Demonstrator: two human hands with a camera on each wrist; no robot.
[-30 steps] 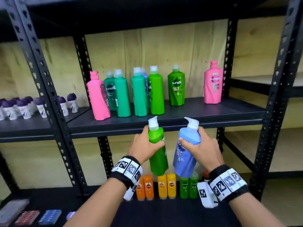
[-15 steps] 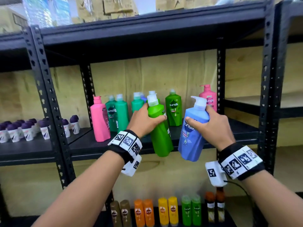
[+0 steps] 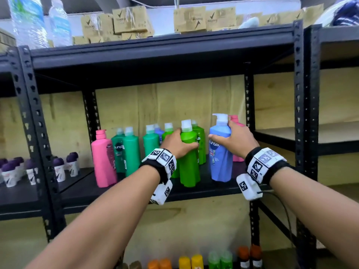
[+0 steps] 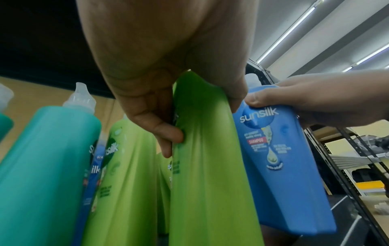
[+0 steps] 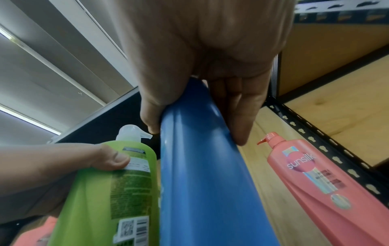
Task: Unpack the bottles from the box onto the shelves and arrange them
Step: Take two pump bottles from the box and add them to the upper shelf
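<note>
My left hand (image 3: pixel 179 143) grips a bright green pump bottle (image 3: pixel 189 164) near its shoulder, and the bottle stands upright at the front of the black middle shelf (image 3: pixel 136 188). My right hand (image 3: pixel 231 139) holds a blue Sunsilk pump bottle (image 3: pixel 220 160) by its upper part, just right of the green one and also down on the shelf. In the left wrist view my fingers (image 4: pixel 166 133) curl round the green bottle (image 4: pixel 210 166), with the blue bottle (image 4: pixel 280 158) beside it. The right wrist view shows my fingers (image 5: pixel 238 119) wrapped on the blue bottle (image 5: pixel 206 174).
Behind stand a pink bottle (image 3: pixel 104 162), several teal and green bottles (image 3: pixel 132 150), and another pink bottle (image 3: pixel 236 123) at the right post (image 3: pixel 248 113). Small purple-capped roll-ons (image 3: pixel 13 169) fill the left shelf. Short coloured bottles (image 3: pixel 190 262) line the shelf below. Boxes (image 3: pixel 132 20) sit on top.
Both hands have carried the green and blue bottles up from below the shelf edge and forward, and now they are set down on the middle shelf in front of the row.
</note>
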